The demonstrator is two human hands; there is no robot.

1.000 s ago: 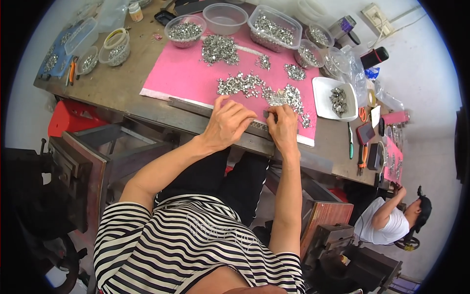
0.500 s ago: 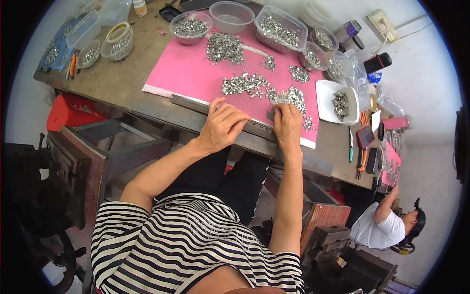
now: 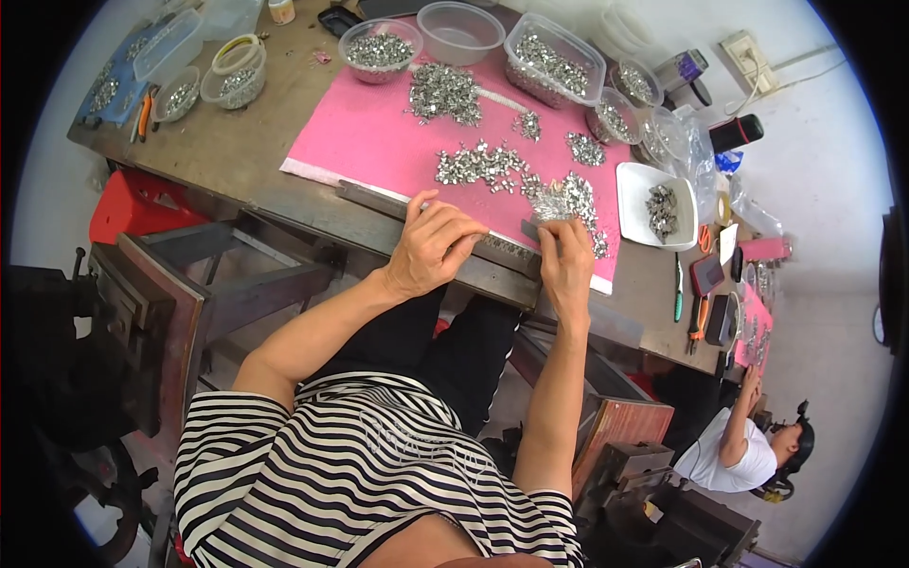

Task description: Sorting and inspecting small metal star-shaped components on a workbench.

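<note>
While curled, hands [image 3: 502, 251] on metal strip [image 3: 445, 227]

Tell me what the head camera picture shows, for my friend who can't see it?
A person's left hand and right hand rest on a long metal strip at the near edge of a pink mat. Small shiny metal parts lie heaped on the mat, with clear tubs of more behind.
</note>
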